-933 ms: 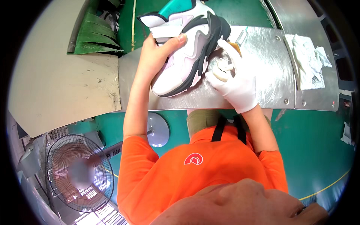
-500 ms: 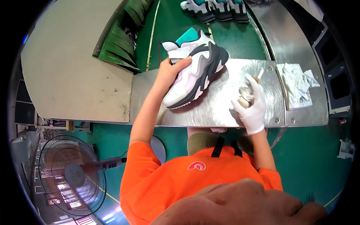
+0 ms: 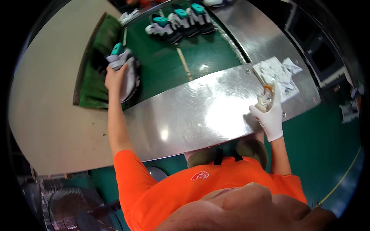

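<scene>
My bare left hand (image 3: 115, 78) is closed on a white and black sneaker (image 3: 130, 81) with a turquoise insert at its collar. The sneaker is at the left edge of the green conveyor belt, beside a green flap curtain; its toe points toward me. My right hand (image 3: 273, 117), in a white glove, is over the right part of the steel table. Its fingers are wrapped round a slim brush-like tool (image 3: 267, 89) with an orange-brown band, together with a crumpled whitish wad (image 3: 263, 102). The tool's exact kind is unclear.
The steel table (image 3: 181, 119) spans the front of the green belt (image 3: 158, 84). Several similar sneakers (image 3: 184, 21) stand farther back on it. The green flap curtain (image 3: 90, 86) hangs by a beige panel (image 3: 46, 96). White crumpled cloths (image 3: 275, 71) lie at right; a fan (image 3: 73, 210) stands lower left.
My left hand has carried the sneaker from above the steel table leftward to the belt by the curtain. My right hand keeps the tool, now closer to the cloths. The view has turned.
</scene>
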The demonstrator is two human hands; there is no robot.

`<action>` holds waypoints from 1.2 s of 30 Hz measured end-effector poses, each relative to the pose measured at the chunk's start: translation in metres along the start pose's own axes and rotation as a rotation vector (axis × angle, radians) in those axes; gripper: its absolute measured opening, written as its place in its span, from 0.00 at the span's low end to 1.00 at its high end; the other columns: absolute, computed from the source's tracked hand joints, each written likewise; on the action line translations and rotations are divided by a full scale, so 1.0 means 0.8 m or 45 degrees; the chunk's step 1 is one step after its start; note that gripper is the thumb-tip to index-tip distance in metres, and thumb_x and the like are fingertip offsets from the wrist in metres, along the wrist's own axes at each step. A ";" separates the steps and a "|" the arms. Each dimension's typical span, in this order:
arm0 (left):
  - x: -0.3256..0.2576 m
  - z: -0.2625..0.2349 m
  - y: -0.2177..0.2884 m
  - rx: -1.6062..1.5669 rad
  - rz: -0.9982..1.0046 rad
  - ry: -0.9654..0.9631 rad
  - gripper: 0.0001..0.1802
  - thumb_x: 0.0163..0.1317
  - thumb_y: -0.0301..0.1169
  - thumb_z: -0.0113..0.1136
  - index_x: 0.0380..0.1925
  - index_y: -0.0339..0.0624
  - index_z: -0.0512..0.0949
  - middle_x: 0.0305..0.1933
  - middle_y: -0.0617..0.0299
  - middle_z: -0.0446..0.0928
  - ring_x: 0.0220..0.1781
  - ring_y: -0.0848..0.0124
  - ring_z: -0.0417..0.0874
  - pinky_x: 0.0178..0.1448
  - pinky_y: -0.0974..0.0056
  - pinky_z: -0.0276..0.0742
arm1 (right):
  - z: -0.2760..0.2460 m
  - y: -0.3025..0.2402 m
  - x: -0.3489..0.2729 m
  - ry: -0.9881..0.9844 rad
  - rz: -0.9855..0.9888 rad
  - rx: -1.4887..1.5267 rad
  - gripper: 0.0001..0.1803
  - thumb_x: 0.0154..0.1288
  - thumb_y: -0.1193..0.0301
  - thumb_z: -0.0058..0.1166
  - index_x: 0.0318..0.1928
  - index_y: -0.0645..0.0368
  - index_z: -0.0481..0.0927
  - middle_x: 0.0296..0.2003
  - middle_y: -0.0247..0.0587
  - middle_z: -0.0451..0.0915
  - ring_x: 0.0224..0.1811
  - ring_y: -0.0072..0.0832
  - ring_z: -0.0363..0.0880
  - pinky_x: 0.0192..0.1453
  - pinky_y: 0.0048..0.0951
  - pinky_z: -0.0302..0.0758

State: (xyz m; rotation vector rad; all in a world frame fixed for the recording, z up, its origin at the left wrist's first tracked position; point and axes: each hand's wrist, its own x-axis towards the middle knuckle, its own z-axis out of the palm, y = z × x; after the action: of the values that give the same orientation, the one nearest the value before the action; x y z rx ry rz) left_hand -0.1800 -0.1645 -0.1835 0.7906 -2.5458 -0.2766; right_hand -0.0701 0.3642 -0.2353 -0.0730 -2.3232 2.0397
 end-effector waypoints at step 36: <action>-0.383 -0.026 0.220 -2.113 -0.040 -1.204 0.24 0.72 0.45 0.53 0.40 0.32 0.83 0.41 0.50 0.84 0.47 0.65 0.85 0.55 0.61 0.76 | 0.034 -0.015 -0.086 -0.743 0.243 0.465 0.11 0.66 0.80 0.56 0.42 0.60 0.67 0.37 0.47 0.79 0.18 0.21 0.75 0.14 0.18 0.62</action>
State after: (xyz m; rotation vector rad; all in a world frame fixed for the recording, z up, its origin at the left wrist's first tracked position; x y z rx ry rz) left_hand -0.0318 0.1544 -0.2215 -0.0789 -1.7767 -2.6846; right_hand -0.0032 0.3314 -0.2270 0.3778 -2.2226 2.8632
